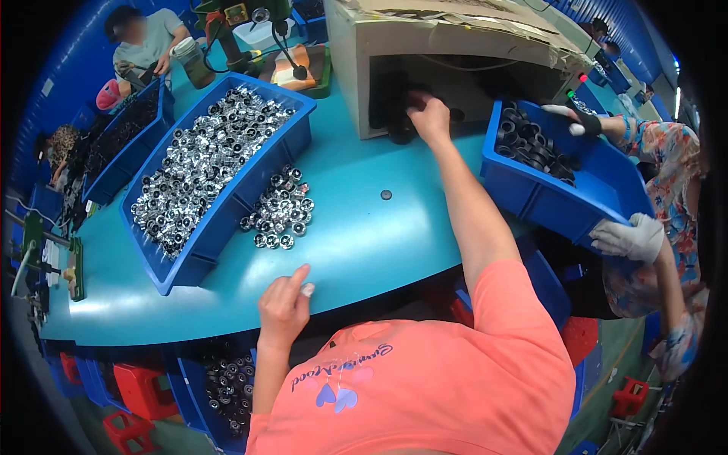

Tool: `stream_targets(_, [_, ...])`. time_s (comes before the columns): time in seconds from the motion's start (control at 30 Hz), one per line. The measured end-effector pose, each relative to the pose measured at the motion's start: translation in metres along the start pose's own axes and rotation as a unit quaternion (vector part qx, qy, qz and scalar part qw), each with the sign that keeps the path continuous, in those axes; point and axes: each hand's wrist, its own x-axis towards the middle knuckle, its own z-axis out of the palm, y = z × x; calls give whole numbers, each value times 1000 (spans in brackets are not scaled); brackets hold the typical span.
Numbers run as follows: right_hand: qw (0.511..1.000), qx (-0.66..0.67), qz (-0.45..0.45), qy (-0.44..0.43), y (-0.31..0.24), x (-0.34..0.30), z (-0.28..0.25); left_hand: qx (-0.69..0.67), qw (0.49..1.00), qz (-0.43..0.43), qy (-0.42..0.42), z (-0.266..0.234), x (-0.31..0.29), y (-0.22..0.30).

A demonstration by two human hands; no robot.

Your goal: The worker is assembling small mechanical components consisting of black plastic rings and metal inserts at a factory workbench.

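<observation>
My right hand (430, 121) reaches into the open front of a pale box (346, 83), beside a dark heap of black ring-shaped parts (400, 130). Its fingertips blend into the shadow there, so any grip is hidden. Nearer me, my left hand (283, 307) hovers over the table's front edge with its index finger stretched out and the others curled. The thumb tip looks whitish, and no part shows in that hand. Between the hands, a single small black disc (386, 195) lies on the green table (341, 250). Loose shiny silver-and-black round parts (280, 208) are heaped at left.
A long blue bin (199, 262) full of similar shiny parts stands at left. At right, a co-worker's gloved hands hold a tilted blue bin (531, 186) of black rings. Another person sits at far left. Green machinery (227, 38) stands behind; red stools (144, 390) are below.
</observation>
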Motion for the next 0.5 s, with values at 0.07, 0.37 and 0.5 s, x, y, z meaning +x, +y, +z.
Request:
stream_targets(0.07, [998, -20, -43, 44, 1, 12, 3, 2, 1000, 19, -18, 9, 2, 4])
stream_targets(0.37, [936, -309, 169, 19, 42, 17, 2, -40, 998, -49, 1, 14, -16, -6])
stream_targets(0.5, [951, -268, 154, -3, 47, 12, 17, -34, 999, -22, -11, 14, -12, -6])
